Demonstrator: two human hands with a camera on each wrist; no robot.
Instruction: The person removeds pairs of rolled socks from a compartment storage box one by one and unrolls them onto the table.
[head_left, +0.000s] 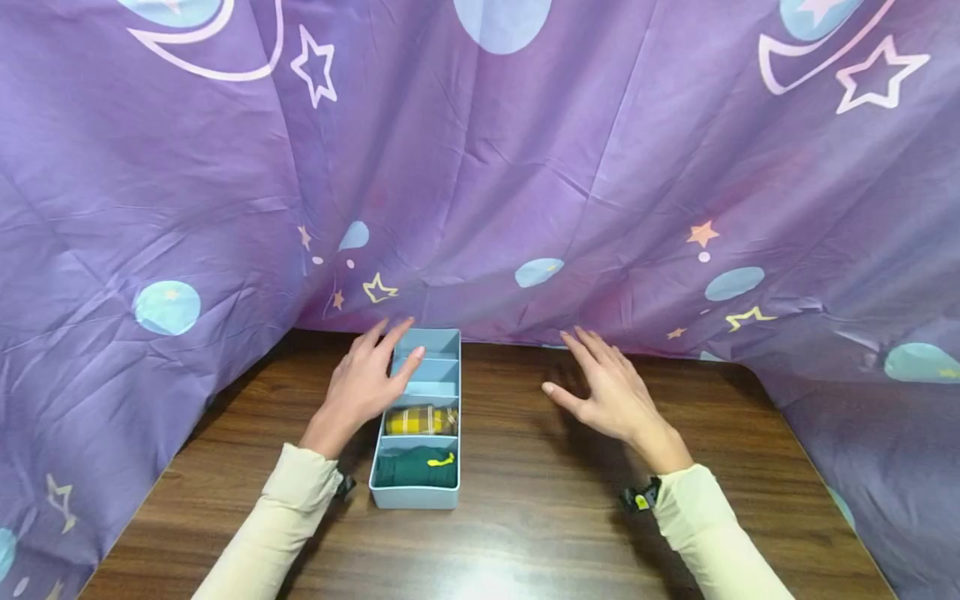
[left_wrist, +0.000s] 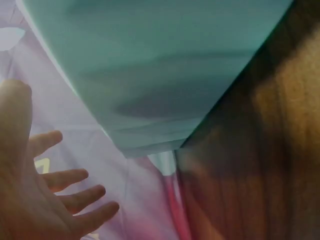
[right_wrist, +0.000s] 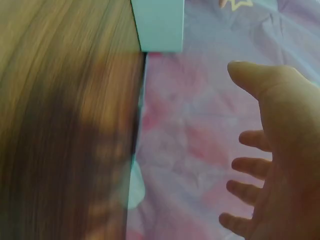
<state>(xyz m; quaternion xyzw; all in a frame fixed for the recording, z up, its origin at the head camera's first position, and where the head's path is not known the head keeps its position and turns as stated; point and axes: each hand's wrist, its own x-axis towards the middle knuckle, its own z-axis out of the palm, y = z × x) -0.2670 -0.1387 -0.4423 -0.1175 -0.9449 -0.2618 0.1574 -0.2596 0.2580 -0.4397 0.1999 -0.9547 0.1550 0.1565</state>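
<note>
A light-blue divided box (head_left: 415, 497) stands lengthwise on the table, left of its middle. Its nearest compartment holds a rolled dark green cloth (head_left: 405, 469) with a yellow mark; the one behind holds a yellow plaid cloth roll (head_left: 420, 421). The two far compartments show bare blue walls. My left hand (head_left: 367, 375) hovers with spread fingers over the box's left rim, overlapping it in the head view. In the left wrist view the box's side wall (left_wrist: 160, 75) rises beside the fingers. Held out over the table to the right, my right hand (head_left: 611, 392) has straight fingers and holds nothing.
The brown wooden table (head_left: 525, 533) ends at the back against a purple curtain (head_left: 480, 183) with stars and moons, which also hangs along both sides. A dark wrist strap (head_left: 641, 497) sits at the right sleeve's cuff.
</note>
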